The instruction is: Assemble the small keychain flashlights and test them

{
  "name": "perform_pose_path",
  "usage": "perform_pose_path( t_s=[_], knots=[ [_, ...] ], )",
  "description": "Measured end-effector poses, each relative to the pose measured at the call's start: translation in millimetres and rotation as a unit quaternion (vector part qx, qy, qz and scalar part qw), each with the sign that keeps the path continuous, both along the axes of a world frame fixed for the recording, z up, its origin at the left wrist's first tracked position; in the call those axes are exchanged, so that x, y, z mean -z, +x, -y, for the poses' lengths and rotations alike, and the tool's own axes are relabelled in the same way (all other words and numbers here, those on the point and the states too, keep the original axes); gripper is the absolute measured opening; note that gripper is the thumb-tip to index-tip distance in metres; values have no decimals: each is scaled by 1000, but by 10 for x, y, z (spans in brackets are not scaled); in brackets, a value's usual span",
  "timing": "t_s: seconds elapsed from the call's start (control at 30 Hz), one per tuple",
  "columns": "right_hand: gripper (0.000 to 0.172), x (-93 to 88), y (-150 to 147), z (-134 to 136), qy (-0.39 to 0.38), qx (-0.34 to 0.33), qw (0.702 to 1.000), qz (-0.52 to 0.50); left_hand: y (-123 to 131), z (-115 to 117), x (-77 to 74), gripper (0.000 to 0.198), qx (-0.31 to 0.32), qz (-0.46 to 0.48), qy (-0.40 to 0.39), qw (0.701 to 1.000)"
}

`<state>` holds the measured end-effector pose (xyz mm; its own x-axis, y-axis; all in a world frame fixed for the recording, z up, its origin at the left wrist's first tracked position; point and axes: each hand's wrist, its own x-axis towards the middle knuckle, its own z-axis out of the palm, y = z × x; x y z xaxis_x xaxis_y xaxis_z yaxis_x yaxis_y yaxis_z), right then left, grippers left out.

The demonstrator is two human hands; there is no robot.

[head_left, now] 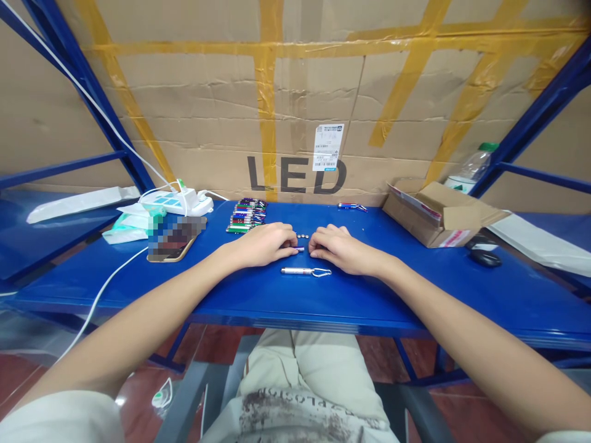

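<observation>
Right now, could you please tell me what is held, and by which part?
The left hand pinches a small purple metal cylinder by its left end; the right hand's hold cannot be told.

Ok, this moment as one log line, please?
left hand at small purple part; right hand close by; silver keychain torch lies on blue table

Power strip (178, 202), phone (172, 245), cardboard box (438, 216) and mouse (484, 258) lie on blue table (369, 298).
</observation>
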<state>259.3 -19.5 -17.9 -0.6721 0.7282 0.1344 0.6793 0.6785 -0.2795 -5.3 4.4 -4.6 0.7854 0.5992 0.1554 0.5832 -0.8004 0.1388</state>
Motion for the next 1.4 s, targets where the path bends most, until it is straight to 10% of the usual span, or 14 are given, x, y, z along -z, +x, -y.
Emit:
perform_pose_path(
  t_s=[1.4],
  knots=[
    [16,-32,138,-134,6,-8,1000,-19,25,39,-47,20,-4,-10,-14,1000]
  ],
)
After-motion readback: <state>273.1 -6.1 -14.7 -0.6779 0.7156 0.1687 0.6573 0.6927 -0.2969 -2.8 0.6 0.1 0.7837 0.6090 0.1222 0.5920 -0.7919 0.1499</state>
